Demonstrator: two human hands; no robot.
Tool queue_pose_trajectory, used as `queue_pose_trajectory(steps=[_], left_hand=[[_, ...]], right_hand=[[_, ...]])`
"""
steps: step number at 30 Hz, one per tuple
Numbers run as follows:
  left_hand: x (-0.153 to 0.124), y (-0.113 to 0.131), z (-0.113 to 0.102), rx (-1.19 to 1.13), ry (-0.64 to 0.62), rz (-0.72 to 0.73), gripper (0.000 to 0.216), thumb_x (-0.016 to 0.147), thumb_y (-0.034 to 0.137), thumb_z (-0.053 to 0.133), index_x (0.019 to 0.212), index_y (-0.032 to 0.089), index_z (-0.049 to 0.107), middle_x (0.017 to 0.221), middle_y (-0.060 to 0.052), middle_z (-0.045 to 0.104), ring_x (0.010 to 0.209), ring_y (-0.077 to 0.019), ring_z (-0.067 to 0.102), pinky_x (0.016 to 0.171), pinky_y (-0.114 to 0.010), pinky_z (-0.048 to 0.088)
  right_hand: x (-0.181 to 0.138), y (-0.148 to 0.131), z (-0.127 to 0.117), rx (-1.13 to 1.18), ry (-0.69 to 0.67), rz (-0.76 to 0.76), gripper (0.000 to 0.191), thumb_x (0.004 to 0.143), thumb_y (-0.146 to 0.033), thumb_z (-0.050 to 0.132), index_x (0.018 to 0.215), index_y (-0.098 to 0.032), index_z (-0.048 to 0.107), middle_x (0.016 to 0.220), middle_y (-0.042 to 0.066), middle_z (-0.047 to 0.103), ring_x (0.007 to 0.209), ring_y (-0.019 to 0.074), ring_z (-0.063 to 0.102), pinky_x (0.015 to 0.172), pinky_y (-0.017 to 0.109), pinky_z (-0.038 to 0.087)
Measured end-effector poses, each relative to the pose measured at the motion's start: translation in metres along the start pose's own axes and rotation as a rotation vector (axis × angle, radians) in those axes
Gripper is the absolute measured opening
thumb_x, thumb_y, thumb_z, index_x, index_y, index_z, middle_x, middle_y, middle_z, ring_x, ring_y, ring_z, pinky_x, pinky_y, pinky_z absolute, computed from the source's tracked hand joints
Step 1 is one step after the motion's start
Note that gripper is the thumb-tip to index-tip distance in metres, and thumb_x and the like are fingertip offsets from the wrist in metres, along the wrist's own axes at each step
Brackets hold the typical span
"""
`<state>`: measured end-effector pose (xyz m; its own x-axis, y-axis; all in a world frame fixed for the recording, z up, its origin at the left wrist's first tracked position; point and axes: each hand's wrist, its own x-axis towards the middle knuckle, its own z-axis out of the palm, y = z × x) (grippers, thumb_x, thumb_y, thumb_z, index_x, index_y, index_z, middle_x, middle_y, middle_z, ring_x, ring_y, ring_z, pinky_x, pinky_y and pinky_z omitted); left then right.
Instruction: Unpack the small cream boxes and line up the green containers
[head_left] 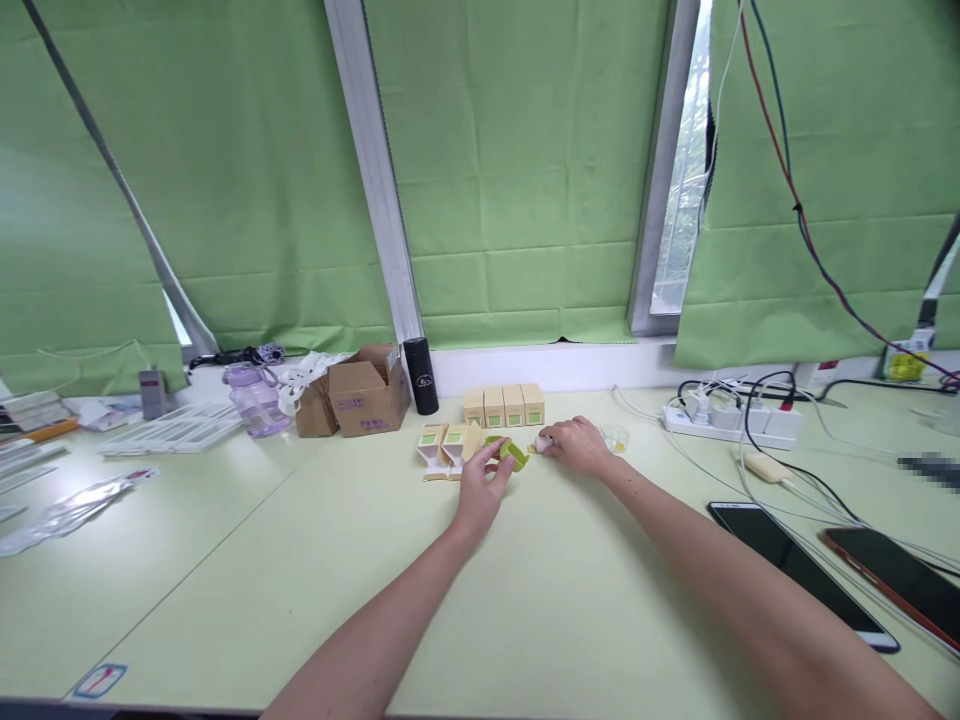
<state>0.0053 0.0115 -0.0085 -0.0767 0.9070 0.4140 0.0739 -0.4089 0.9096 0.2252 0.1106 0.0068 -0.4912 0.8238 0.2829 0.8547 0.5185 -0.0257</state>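
My left hand [484, 485] is closed around a small green, cup-like piece [514, 454], holding it just above the table. To its right, my right hand [576, 443] pinches a small whitish piece [543, 442], too small to identify, close to the tabletop. Two opened small cardboard boxes [444, 448] with green labels lie beside my left hand. Behind both hands stands a row of several closed small boxes [503, 405] of the same kind. A shallow clear dish [616, 438] with yellowish bits in it sits right of my right hand, partly covered by it.
At the back left are a brown carton [367, 395], a black bottle [421, 377] and a purple water jug [256, 400]. On the right lie a power strip [731, 424] with cables, a white phone [799, 570] and a dark phone [896, 575]. White trays [172, 430] lie far left.
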Motion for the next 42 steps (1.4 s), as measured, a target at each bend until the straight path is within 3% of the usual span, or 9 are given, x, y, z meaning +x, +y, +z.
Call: queue_pose_trajectory(steps=[6,12,27,33,38,42], left_hand=[[0.002,-0.001,0.0,-0.006,0.0,-0.008,0.051,0.086,0.052,0.077,0.127,0.02,0.074,0.123,-0.013,0.074,0.102,-0.024,0.07,0.093,-0.036,0.053],[0.002,-0.002,0.001,-0.015,0.014,0.006,0.052,0.086,0.052,0.077,0.126,0.021,0.074,0.123,-0.012,0.074,0.104,-0.0243,0.069,0.093,-0.036,0.053],[0.0,0.002,0.001,-0.006,0.013,0.007,0.051,0.086,0.052,0.077,0.126,0.021,0.075,0.126,-0.012,0.074,0.109,-0.0269,0.07,0.095,-0.038,0.053],[0.001,0.002,0.002,-0.005,0.014,-0.005,0.05,0.085,0.052,0.078,0.125,0.021,0.075,0.129,-0.013,0.073,0.107,-0.0265,0.07,0.095,-0.038,0.054],[0.002,0.0,0.003,-0.01,0.01,-0.015,0.052,0.085,0.053,0.078,0.125,0.021,0.075,0.128,-0.013,0.074,0.106,-0.026,0.07,0.094,-0.037,0.053],[0.002,-0.001,0.003,-0.018,0.016,-0.01,0.051,0.085,0.053,0.078,0.125,0.021,0.075,0.128,-0.013,0.074,0.103,-0.0245,0.07,0.093,-0.036,0.054]], right_hand=[[0.0,0.003,-0.004,0.003,-0.04,-0.014,0.024,0.091,-0.023,0.065,0.114,-0.028,0.072,0.111,0.005,0.078,0.1,0.0239,0.071,0.079,0.029,0.04],[0.003,0.007,-0.006,0.008,-0.056,-0.034,0.018,0.09,-0.018,0.062,0.101,-0.026,0.074,0.103,0.005,0.077,0.096,0.0226,0.07,0.069,0.027,0.036],[0.003,0.017,-0.006,-0.016,-0.062,-0.024,0.026,0.091,-0.02,0.06,0.111,-0.03,0.073,0.106,0.004,0.078,0.095,0.0231,0.071,0.075,0.027,0.038],[0.003,0.019,-0.005,-0.022,-0.057,-0.013,0.038,0.091,-0.025,0.063,0.129,-0.028,0.068,0.112,0.008,0.079,0.101,0.0272,0.072,0.079,0.03,0.041],[0.001,0.02,-0.005,-0.016,-0.084,-0.026,0.026,0.087,-0.027,0.065,0.112,-0.027,0.074,0.101,0.007,0.08,0.096,0.028,0.072,0.079,0.031,0.042],[0.001,0.019,-0.005,-0.006,-0.079,-0.016,0.036,0.083,-0.027,0.069,0.118,-0.025,0.072,0.106,0.01,0.079,0.096,0.0291,0.072,0.079,0.032,0.043]])
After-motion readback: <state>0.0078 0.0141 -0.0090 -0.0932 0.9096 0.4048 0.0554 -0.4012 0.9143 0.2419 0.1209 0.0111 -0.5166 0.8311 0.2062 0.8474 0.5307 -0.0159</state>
